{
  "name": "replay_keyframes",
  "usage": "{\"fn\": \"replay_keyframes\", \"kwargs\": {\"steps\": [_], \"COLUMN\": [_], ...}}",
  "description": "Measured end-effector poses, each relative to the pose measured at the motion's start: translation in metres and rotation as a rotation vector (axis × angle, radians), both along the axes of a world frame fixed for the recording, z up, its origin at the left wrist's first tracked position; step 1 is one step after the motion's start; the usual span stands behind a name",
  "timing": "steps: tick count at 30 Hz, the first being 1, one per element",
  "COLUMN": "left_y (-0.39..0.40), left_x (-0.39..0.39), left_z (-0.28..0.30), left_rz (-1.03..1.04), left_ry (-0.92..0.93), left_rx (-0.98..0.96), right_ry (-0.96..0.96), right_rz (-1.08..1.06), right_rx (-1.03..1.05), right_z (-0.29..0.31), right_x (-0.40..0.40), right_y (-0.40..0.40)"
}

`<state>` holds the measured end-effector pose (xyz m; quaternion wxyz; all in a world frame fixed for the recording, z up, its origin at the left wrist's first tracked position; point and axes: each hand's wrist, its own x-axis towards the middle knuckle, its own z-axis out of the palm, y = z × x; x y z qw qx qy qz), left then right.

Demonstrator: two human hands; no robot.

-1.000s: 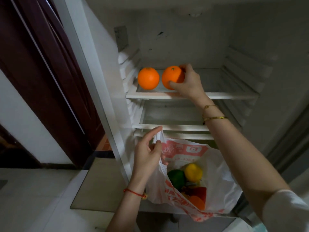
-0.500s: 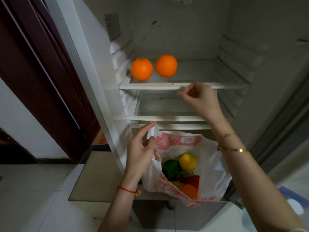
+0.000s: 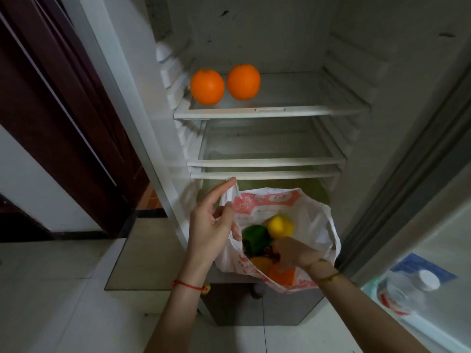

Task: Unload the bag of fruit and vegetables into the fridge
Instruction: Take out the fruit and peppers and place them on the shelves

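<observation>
Two oranges (image 3: 207, 86) (image 3: 243, 81) sit side by side at the left of the fridge's top glass shelf (image 3: 270, 112). Below, a white plastic bag (image 3: 313, 220) with red print hangs open in front of the lower fridge. My left hand (image 3: 211, 225) pinches the bag's left rim and holds it open. My right hand (image 3: 293, 253) is down inside the bag among the produce, its fingertips hidden. In the bag I see a yellow fruit (image 3: 280, 226), a green pepper (image 3: 254, 238) and orange pieces (image 3: 283, 276).
Two more glass shelves (image 3: 265, 163) lie under the top one. The open fridge door at the right holds a capped plastic bottle (image 3: 413, 284). A dark wooden door (image 3: 63, 110) stands at the left. Pale floor tiles lie below.
My right hand let go of the second orange on the top shelf, came down and went into the bag. My left hand kept holding the bag's rim.
</observation>
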<state>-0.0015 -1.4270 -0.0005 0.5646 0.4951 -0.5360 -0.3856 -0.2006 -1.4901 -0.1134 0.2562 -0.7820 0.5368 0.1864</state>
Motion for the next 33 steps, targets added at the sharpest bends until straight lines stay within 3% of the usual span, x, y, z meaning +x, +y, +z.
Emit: {"fn": "replay_keyframes", "kwargs": {"steps": [7,11,17,22,27,33], "left_y": [0.006,0.006,-0.002,-0.009,-0.024,-0.030], "left_x": [-0.002,-0.003,-0.003,-0.009,-0.011,-0.012], "left_z": [0.002,0.003,0.003,0.006,0.004,0.006], "left_rz": [0.001,0.012,0.012,0.015,0.060,0.072], "left_ry": [-0.031,-0.040,-0.025,-0.018,-0.076,-0.078], "left_rx": [0.002,0.015,0.014,0.025,-0.015,-0.022], "right_ry": [0.117,0.114,-0.311,-0.692,-0.870,-0.928], "right_rz": [0.095,0.073,-0.226,-0.244,-0.397,-0.418], "right_rx": [-0.187,-0.126,0.005,-0.203,-0.318,-0.771], "right_z": [-0.024,-0.025,0.021,0.066,0.109,0.174], "right_x": [0.002,0.000,-0.015,-0.020,-0.019,-0.021], "right_y": [0.015,0.013,-0.001,-0.005,-0.003,-0.025]}}
